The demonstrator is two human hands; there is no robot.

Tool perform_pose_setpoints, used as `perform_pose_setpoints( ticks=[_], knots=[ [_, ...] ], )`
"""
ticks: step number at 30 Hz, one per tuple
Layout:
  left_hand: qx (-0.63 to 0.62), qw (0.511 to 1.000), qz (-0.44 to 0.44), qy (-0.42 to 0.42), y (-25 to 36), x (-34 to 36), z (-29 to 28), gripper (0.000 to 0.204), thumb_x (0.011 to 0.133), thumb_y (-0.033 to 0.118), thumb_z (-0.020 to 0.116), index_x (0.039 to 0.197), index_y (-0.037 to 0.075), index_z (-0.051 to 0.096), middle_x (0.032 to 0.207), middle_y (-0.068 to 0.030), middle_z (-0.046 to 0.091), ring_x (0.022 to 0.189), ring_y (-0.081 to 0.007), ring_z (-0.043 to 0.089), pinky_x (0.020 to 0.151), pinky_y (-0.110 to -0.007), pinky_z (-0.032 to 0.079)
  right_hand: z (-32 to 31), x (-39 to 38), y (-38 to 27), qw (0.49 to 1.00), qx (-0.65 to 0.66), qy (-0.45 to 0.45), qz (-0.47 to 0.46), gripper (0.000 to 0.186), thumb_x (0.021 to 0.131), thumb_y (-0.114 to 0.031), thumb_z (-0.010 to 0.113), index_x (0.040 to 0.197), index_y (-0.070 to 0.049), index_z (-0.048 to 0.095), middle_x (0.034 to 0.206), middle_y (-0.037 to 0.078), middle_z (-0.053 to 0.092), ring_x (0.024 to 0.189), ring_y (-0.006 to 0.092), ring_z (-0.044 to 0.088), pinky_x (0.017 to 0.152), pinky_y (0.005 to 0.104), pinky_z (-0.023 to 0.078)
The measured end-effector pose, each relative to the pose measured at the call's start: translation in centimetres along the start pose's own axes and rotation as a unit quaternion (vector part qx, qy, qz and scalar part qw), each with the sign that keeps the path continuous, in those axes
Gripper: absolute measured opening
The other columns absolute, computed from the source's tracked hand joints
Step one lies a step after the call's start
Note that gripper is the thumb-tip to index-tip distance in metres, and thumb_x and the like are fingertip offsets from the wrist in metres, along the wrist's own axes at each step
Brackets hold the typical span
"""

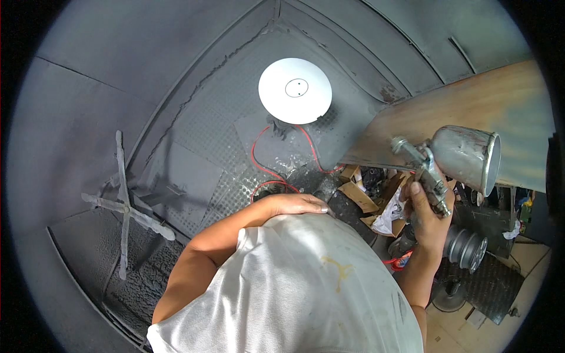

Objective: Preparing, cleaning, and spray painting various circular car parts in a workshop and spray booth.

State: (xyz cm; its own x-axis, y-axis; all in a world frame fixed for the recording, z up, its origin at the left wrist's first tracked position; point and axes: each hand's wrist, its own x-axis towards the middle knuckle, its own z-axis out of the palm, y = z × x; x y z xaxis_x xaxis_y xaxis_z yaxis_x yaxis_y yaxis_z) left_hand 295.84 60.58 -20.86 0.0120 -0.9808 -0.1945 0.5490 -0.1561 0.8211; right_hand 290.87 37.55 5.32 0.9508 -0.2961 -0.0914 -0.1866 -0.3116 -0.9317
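In my right hand (431, 220) is a metal paint spray gun (425, 167), held up at the right with my fingers around its body. A dull grey paint cup (462, 150) is attached to the gun, its wide rim facing right. My left hand (297, 204) lies flat against the front of my white shirt (282, 265), fingers stretched out and holding nothing. Ahead of me stands a round white disc (294, 109) with a small ringed centre and two dark holes; whatever supports it is mostly hidden.
Red hose (254, 154) loops over the grey, paint-dusted floor below the disc. At the left stands a coated cross-shaped rack (125, 208). A wooden panel (471, 106) runs along the right, with cardboard boxes (358, 196) and a silver wheel rim (465, 248) near it.
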Motion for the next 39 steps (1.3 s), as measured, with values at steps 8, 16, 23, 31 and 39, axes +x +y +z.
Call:
perform_pose_setpoints(
  ticks=[8, 16, 23, 31, 39],
  knots=[
    [0.006, 0.997, -0.038, 0.063, 0.0, -0.6, 0.0, 0.052, 0.106, 0.041, 0.052, 0.139, 0.002, 0.059, 0.137, -0.0104, 0.062, 0.128, -0.0182, 0.053, 0.110, -0.032, 0.039, 2.6, -0.7, -2.5, 0.975, 0.069, -0.203, 0.066, 0.063, 0.089, -0.025, 0.074, 0.141, 0.005, 0.055, 0.079, 0.005, 0.066, 0.066, 0.0095, 0.059, 0.055, 0.0228, 0.046],
    [0.023, 0.991, -0.014, 0.131, -0.1, -1.4, -1.5, 0.046, 0.103, 0.031, 0.056, 0.141, 0.005, 0.056, 0.132, -0.0073, 0.064, 0.118, -0.0154, 0.057, 0.100, -0.030, 0.044, 5.4, 3.7, -1.5, 0.989, 0.043, -0.139, 0.013, 0.050, 0.094, -0.013, 0.069, 0.139, 0.004, 0.057, 0.080, 0.002, 0.063, 0.064, 0.0061, 0.055, 0.056, 0.0230, 0.046],
    [0.017, 0.852, 0.055, 0.521, 4.6, -5.9, -10.1, 0.057, 0.091, 0.011, 0.051, 0.146, 0.000, 0.041, 0.132, -0.0131, 0.065, 0.111, -0.0243, 0.062, 0.095, -0.042, 0.050, 2.6, 7.0, -0.3, 1.000, 0.020, -0.018, -0.012, 0.043, 0.095, -0.014, 0.067, 0.134, 0.002, 0.059, 0.079, 0.003, 0.064, 0.064, 0.0100, 0.059, 0.049, 0.0228, 0.044],
    [0.022, 0.862, 0.142, 0.486, 8.9, -8.5, -14.2, 0.066, 0.085, 0.006, 0.053, 0.149, 0.002, 0.038, 0.133, -0.0124, 0.060, 0.113, -0.0207, 0.060, 0.092, -0.035, 0.047, -2.3, 4.3, 3.3, 0.999, 0.006, 0.051, 0.005, 0.041, 0.096, -0.017, 0.065, 0.132, 0.001, 0.059, 0.082, 0.004, 0.065, 0.068, 0.0101, 0.059, 0.054, 0.0237, 0.046],
    [-0.008, 0.837, 0.191, 0.513, 6.2, -6.0, -8.4, 0.082, 0.080, -0.006, 0.052, 0.156, 0.001, 0.023, 0.138, -0.0149, 0.055, 0.110, -0.0213, 0.059, 0.088, -0.032, 0.050, -2.6, -0.6, 3.9, 0.998, 0.011, 0.045, 0.048, 0.046, 0.095, -0.018, 0.065, 0.136, 0.002, 0.058, 0.075, 0.003, 0.063, 0.056, 0.0070, 0.052, 0.049, 0.0223, 0.042]
  ],
)
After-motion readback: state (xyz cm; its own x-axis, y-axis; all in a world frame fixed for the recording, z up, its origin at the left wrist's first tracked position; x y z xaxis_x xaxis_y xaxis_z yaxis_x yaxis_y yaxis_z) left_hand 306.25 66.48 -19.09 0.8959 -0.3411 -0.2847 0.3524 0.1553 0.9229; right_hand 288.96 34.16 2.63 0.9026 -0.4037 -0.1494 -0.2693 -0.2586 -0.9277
